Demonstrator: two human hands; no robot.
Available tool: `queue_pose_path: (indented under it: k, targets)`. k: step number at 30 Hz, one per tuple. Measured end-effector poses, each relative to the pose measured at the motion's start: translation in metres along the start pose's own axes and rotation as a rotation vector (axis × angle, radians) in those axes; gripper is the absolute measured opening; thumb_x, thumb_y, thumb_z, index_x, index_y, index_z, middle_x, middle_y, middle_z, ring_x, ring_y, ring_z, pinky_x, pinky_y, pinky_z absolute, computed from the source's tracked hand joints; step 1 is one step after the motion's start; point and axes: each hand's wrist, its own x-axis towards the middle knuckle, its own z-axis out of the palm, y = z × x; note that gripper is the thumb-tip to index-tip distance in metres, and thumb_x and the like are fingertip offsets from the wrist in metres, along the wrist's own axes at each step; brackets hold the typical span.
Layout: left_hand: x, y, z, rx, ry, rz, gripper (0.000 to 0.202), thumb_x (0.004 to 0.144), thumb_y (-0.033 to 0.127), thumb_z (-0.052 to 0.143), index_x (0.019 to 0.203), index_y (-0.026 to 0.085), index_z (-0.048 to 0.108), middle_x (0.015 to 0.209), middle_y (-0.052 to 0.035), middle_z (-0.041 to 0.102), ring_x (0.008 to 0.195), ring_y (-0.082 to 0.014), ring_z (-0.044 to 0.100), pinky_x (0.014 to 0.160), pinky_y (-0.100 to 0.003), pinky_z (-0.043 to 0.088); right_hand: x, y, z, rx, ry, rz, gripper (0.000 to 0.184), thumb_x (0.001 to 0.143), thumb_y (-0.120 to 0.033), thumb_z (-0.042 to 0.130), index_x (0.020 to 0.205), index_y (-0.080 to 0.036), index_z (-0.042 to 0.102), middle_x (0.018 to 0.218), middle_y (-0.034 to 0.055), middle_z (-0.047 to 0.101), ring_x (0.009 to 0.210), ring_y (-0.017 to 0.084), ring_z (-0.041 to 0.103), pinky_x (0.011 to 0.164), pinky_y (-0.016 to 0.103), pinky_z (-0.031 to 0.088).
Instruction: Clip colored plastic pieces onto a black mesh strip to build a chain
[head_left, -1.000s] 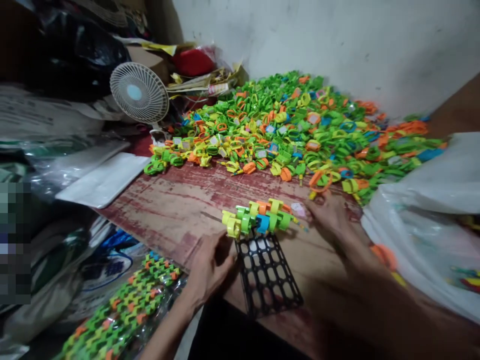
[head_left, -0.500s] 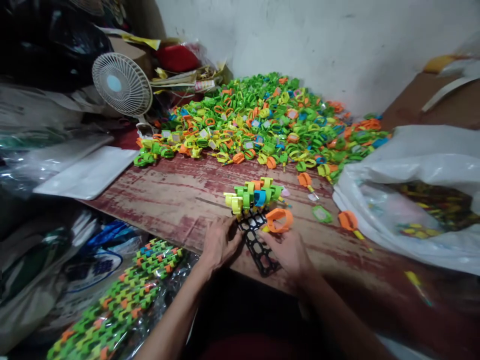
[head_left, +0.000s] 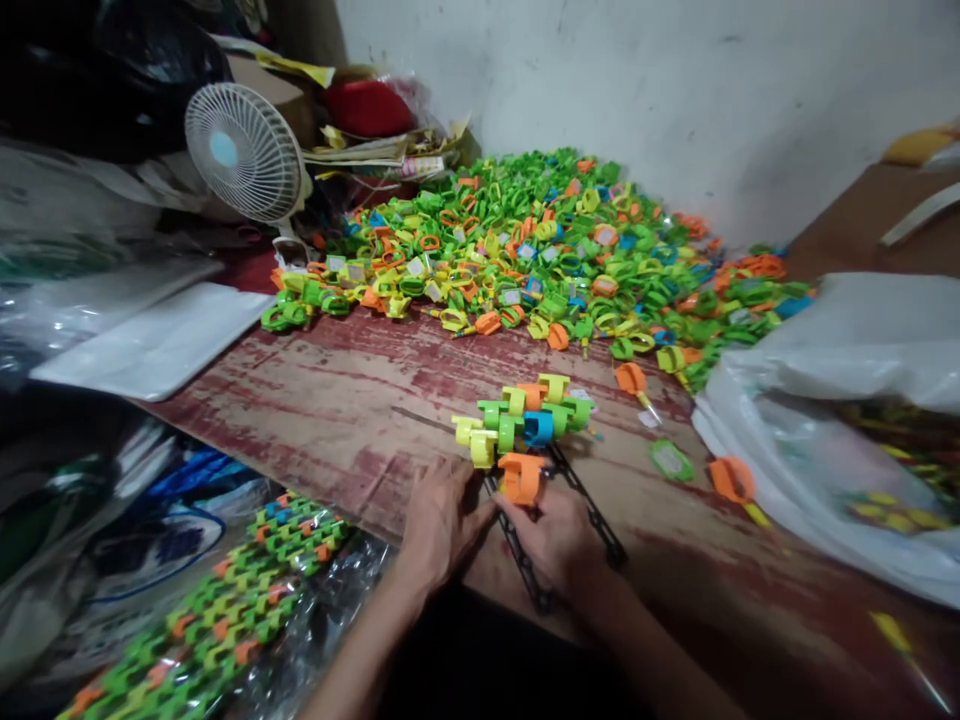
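Observation:
A black open-grid plastic rack (head_left: 587,503) lies at the table's near edge. Its far end carries several yellow, green, orange and blue ring-shaped plastic toys (head_left: 508,432) standing in rows. My right hand (head_left: 559,535) pinches an orange ring-shaped plastic toy (head_left: 523,476) low over the rack, just on the near side of those rows. Part of the toy's underside is hidden by my fingers, so I cannot tell how far it sits in the rack. My left hand (head_left: 441,522) grips the rack's left edge, thumb toward the orange toy.
A big heap of similar toys (head_left: 510,250) rests against the wall. A white fan (head_left: 244,150) and a white board (head_left: 161,340) are at left. Filled racks in plastic (head_left: 202,620) sit lower left. Loose toys (head_left: 731,480) lie near a white sack (head_left: 750,400) at right.
My right hand has moved left and toward the rows, bringing the orange toy down to the rack and turning it upright. My left hand stays at the rack's edge. The view has shifted slightly.

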Motion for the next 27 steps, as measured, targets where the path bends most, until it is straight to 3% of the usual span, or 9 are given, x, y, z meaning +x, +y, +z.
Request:
queue_pose_path:
  k: [3, 8, 13, 17, 20, 22, 25, 27]
  targets:
    - [0.001, 0.002, -0.001, -0.013, -0.02, -0.024, 0.026, 0.084, 0.029, 0.069, 0.108, 0.02, 0.067, 0.108, -0.011, 0.07, 0.106, -0.0339, 0.06, 0.09, -0.048, 0.045, 0.001, -0.002, 0.0, -0.067, 0.02, -0.134, 0.02, 0.09, -0.017, 0.051, 0.077, -0.021, 0.067, 0.064, 0.0034, 0.069, 0.058, 0.018, 0.066, 0.056, 0.024, 0.051]
    - [0.003, 0.004, -0.002, -0.021, -0.081, -0.041, 0.023, 0.083, 0.022, 0.066, 0.105, 0.019, 0.067, 0.111, -0.0104, 0.069, 0.107, -0.0343, 0.059, 0.092, -0.05, 0.044, 0.007, -0.007, 0.003, -0.132, 0.011, -0.142, 0.021, 0.091, -0.015, 0.048, 0.079, -0.021, 0.064, 0.06, 0.0017, 0.062, 0.054, 0.016, 0.06, 0.054, 0.023, 0.048]
    - [0.002, 0.002, 0.005, -0.059, -0.018, -0.065, 0.028, 0.08, 0.018, 0.063, 0.107, 0.022, 0.067, 0.113, -0.0089, 0.071, 0.109, -0.0341, 0.06, 0.093, -0.052, 0.044, 0.007, -0.005, 0.011, -0.023, 0.052, -0.134, 0.021, 0.085, -0.007, 0.047, 0.08, -0.021, 0.061, 0.065, 0.0013, 0.065, 0.058, 0.015, 0.063, 0.057, 0.021, 0.049]
    - [-0.001, -0.004, 0.013, -0.012, 0.082, 0.011, 0.018, 0.081, 0.019, 0.06, 0.097, 0.022, 0.067, 0.099, -0.0089, 0.072, 0.098, -0.0336, 0.063, 0.085, -0.049, 0.047, 0.004, -0.01, 0.015, 0.109, 0.044, -0.049, 0.018, 0.087, -0.01, 0.05, 0.087, -0.021, 0.064, 0.077, 0.0026, 0.069, 0.07, 0.016, 0.067, 0.064, 0.022, 0.053]
    - [-0.002, -0.01, 0.016, -0.046, 0.205, 0.096, 0.014, 0.081, 0.025, 0.058, 0.092, 0.022, 0.067, 0.092, -0.0096, 0.072, 0.089, -0.0315, 0.066, 0.079, -0.045, 0.051, 0.001, -0.011, 0.001, 0.11, 0.008, 0.004, 0.019, 0.088, -0.011, 0.05, 0.091, -0.02, 0.066, 0.082, 0.0031, 0.07, 0.074, 0.016, 0.068, 0.068, 0.023, 0.055]
    - [-0.003, -0.013, 0.015, -0.091, 0.273, 0.123, 0.016, 0.083, 0.034, 0.057, 0.089, 0.022, 0.066, 0.087, -0.0098, 0.072, 0.082, -0.0302, 0.067, 0.073, -0.043, 0.053, -0.001, 0.0, -0.018, 0.035, 0.05, 0.004, 0.023, 0.09, -0.01, 0.047, 0.095, -0.019, 0.067, 0.087, 0.0045, 0.072, 0.078, 0.016, 0.068, 0.072, 0.024, 0.055]
    - [-0.003, -0.019, 0.012, -0.076, 0.292, 0.081, 0.023, 0.082, 0.044, 0.057, 0.082, 0.023, 0.067, 0.08, -0.0079, 0.072, 0.075, -0.0297, 0.067, 0.068, -0.043, 0.053, 0.001, 0.039, -0.052, -0.193, 0.187, 0.01, 0.028, 0.094, -0.012, 0.041, 0.094, -0.018, 0.068, 0.086, 0.0068, 0.072, 0.08, 0.019, 0.068, 0.075, 0.028, 0.054]
    - [-0.003, -0.024, 0.011, -0.032, 0.27, 0.041, 0.027, 0.08, 0.048, 0.058, 0.082, 0.024, 0.069, 0.078, -0.0066, 0.072, 0.074, -0.0297, 0.067, 0.069, -0.043, 0.053, 0.01, 0.069, -0.07, -0.331, 0.185, 0.077, 0.028, 0.094, -0.014, 0.041, 0.088, -0.018, 0.068, 0.08, 0.0071, 0.07, 0.076, 0.02, 0.067, 0.073, 0.03, 0.052]
